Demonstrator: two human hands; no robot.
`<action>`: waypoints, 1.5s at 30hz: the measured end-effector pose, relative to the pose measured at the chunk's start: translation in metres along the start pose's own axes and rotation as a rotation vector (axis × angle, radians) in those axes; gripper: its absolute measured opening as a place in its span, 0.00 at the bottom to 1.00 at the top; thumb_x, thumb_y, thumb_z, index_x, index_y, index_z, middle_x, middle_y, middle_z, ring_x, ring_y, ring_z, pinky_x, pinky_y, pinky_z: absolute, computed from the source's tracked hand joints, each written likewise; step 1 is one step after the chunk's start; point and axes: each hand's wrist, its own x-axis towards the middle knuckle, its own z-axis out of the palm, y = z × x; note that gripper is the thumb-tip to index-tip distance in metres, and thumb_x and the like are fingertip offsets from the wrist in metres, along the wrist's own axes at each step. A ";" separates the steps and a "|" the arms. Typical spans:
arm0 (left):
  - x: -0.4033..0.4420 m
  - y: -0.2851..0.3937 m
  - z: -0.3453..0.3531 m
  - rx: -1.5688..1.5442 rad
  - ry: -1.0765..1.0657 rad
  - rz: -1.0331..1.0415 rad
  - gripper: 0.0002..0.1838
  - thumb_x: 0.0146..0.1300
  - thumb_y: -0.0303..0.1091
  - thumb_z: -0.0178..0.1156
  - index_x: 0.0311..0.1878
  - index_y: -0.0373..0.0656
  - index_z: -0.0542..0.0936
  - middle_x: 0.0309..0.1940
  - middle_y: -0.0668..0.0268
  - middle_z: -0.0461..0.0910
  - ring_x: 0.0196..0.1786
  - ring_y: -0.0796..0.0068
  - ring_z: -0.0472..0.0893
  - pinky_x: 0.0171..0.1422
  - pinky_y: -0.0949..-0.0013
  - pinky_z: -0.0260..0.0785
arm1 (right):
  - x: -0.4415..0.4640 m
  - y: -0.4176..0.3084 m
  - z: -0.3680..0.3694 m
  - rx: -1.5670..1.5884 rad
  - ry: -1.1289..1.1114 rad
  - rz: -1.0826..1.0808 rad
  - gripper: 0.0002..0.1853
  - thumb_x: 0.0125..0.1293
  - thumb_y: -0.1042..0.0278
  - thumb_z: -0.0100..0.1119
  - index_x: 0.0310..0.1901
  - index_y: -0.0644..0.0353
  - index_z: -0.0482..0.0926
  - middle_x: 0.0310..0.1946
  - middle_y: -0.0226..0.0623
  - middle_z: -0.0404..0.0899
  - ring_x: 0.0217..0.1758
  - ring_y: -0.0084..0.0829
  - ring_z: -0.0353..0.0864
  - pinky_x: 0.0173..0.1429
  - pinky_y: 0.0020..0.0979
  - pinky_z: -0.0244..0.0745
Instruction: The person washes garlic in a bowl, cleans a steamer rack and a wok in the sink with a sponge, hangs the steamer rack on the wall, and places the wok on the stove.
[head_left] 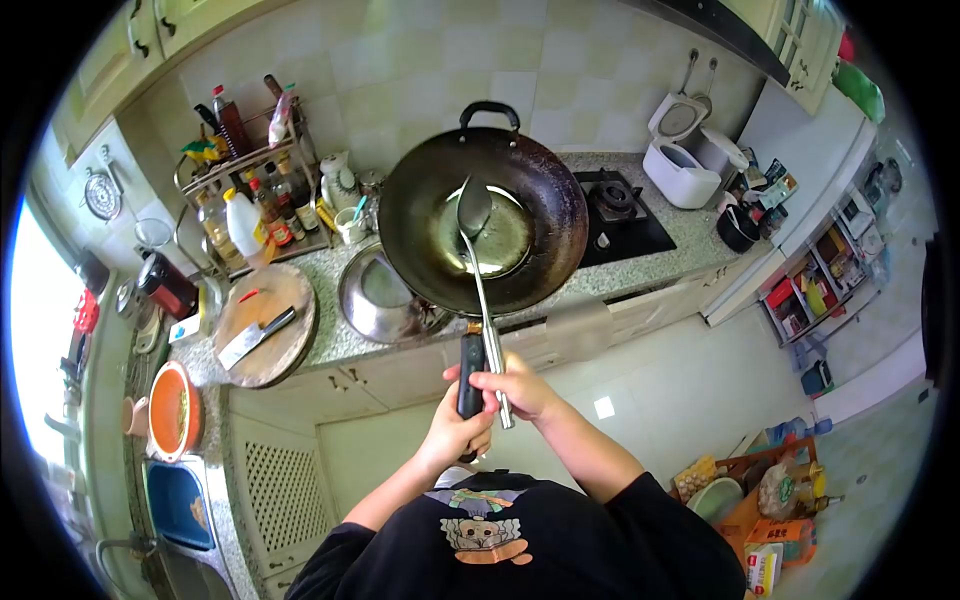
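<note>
A large dark wok (pixel 545 225) hangs above the counter, in front of the tiled wall. Shiny yellowish liquid that looks like oil (pixel 505 245) lies in its bottom. My left hand (pixel 452 432) is wrapped round the wok's black handle (pixel 471 375). In my right hand (pixel 520 388) is the steel handle of a long metal cooking spoon (pixel 474 208), close beside the wok's handle. The spoon's dark oval head rests inside the wok, over the liquid. Part of the fingers of both hands is hidden behind the handles.
A black gas stove (pixel 630 235) is right of the wok. To its left lie a metal lid (pixel 375 300) and a round chopping board (pixel 290 345) with a cleaver (pixel 250 342) and a red chili (pixel 249 295). An orange bowl (pixel 168 410) stands near the sink; bottles fill a rack (pixel 255 155).
</note>
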 end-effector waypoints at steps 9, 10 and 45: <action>0.183 0.015 -0.029 -0.192 -0.062 -0.045 0.10 0.57 0.22 0.52 0.39 0.46 0.64 0.16 0.73 0.63 0.13 0.83 0.63 0.18 0.74 0.61 | 0.127 -0.038 -0.125 -0.105 0.188 0.132 0.12 0.58 0.73 0.55 0.44 0.69 0.74 0.37 0.41 0.81 0.21 0.16 0.71 0.30 0.20 0.72; 0.202 0.019 -0.033 -0.200 -0.103 -0.046 0.10 0.57 0.22 0.52 0.38 0.46 0.64 0.17 0.73 0.63 0.14 0.83 0.63 0.18 0.74 0.61 | 0.141 -0.038 -0.146 -0.099 0.169 0.175 0.13 0.58 0.73 0.55 0.44 0.69 0.74 0.37 0.41 0.81 0.20 0.15 0.70 0.30 0.20 0.72; 0.358 -0.003 -0.029 -0.181 0.188 -0.176 0.16 0.65 0.44 0.55 0.43 0.42 0.66 0.29 0.62 0.77 0.23 0.75 0.76 0.24 0.73 0.70 | 0.252 -0.153 -0.319 -2.019 0.344 -0.159 0.20 0.57 0.75 0.49 0.52 0.45 0.72 0.45 0.46 0.69 0.36 0.53 0.77 0.38 0.49 0.72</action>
